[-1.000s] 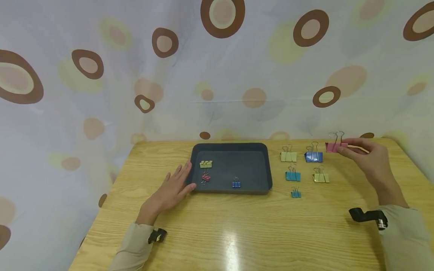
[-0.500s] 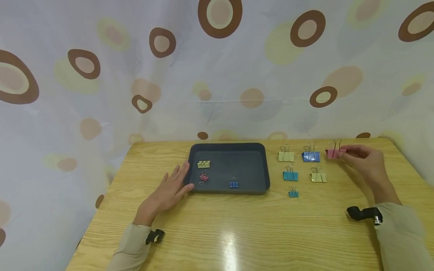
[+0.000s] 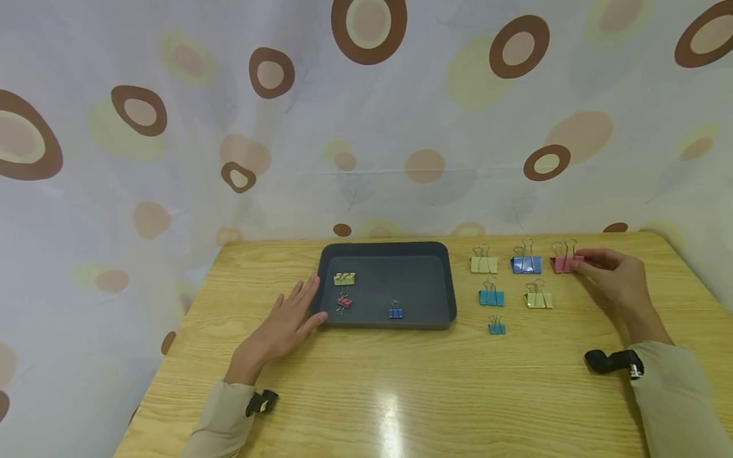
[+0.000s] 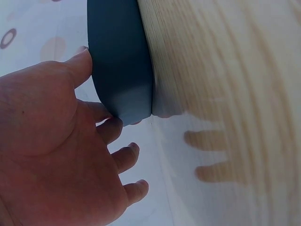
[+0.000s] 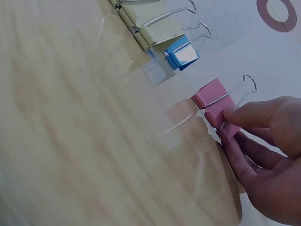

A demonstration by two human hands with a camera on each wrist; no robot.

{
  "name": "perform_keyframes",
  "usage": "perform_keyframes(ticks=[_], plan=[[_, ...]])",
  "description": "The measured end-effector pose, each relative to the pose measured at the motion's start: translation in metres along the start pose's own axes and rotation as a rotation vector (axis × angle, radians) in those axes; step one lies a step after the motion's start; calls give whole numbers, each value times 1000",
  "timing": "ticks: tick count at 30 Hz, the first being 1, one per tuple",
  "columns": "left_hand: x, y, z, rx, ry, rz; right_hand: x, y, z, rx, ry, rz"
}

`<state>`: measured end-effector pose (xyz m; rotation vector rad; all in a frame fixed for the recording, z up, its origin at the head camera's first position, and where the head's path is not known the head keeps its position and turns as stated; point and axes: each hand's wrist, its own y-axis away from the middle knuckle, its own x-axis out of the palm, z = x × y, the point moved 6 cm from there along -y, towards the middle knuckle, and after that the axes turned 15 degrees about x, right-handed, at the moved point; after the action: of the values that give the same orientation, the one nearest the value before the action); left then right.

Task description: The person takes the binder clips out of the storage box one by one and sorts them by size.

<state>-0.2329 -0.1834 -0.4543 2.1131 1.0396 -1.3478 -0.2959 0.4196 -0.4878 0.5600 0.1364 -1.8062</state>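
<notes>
The right hand (image 3: 621, 280) pinches the end of a large pink binder clip (image 3: 564, 264), which stands on the table right of a blue clip (image 3: 525, 264). In the right wrist view, thumb and fingers of the hand (image 5: 268, 146) hold the pink clip (image 5: 217, 106) at the table surface. The left hand (image 3: 280, 327), fingers straight and spread, touches the left side of the dark tray (image 3: 386, 323). In the left wrist view the hand (image 4: 61, 136) has its thumb and a finger against the tray wall (image 4: 124, 61).
Inside the tray lie a yellow clip (image 3: 344, 278), a small pink clip (image 3: 344, 302) and a small blue clip (image 3: 396, 313). Right of it stand yellow clips (image 3: 483, 264) (image 3: 538, 300) and teal clips (image 3: 492, 298) (image 3: 497, 329). A patterned curtain (image 3: 321, 127) hangs behind the table (image 3: 343, 394).
The right hand has lowered the large pink clip from above the table onto it, beside the blue clip. The left hand has stayed at the tray.
</notes>
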Motion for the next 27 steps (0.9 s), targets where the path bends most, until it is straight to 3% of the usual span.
perform_keyframes(ticks=[11, 19, 27], plan=[[2, -1, 0, 1, -2, -1, 2, 8, 2, -8, 87, 11], [4, -1, 1, 3, 5, 6, -3, 7, -2, -36, -39, 42], [2, 0, 1, -6, 6, 7, -12, 19, -6, 42, -67, 48]])
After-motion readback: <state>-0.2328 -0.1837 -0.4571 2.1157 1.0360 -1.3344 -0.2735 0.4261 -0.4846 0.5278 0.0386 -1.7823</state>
